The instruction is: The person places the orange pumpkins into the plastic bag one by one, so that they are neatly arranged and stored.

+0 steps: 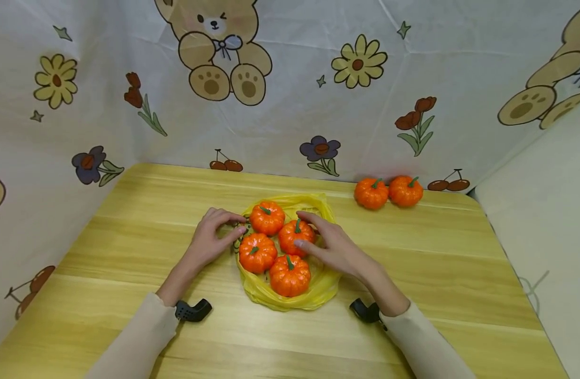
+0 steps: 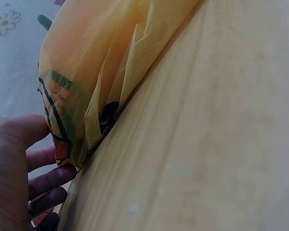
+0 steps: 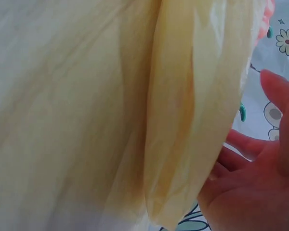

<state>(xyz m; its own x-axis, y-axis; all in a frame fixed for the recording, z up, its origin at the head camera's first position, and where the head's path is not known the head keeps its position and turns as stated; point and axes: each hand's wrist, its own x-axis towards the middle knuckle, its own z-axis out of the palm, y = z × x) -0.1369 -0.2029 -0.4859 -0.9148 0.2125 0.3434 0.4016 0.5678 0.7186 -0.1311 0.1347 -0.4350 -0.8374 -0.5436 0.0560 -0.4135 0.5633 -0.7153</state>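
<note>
A crumpled yellow plastic bag (image 1: 290, 303) lies spread on the table with its mouth open upward. Inside it sit several orange toy pumpkins (image 1: 257, 253) with green stems. At the bag's left rim, my left hand (image 1: 213, 237) holds the printed plastic between thumb and fingers; the left wrist view shows the thumb (image 2: 31, 129) at the bag's edge. My right hand (image 1: 337, 245) reaches over the right rim, thumb and forefinger spread about the right-hand pumpkin (image 1: 295, 239). In the right wrist view its other fingers (image 3: 248, 144) pass partly behind the bag.
Two more orange pumpkins (image 1: 371, 193) stand side by side at the table's back right. Behind the wooden table (image 1: 129, 252) hangs a white cloth (image 1: 290, 105) printed with bears and flowers. Black devices (image 1: 193, 310) are strapped on both wrists.
</note>
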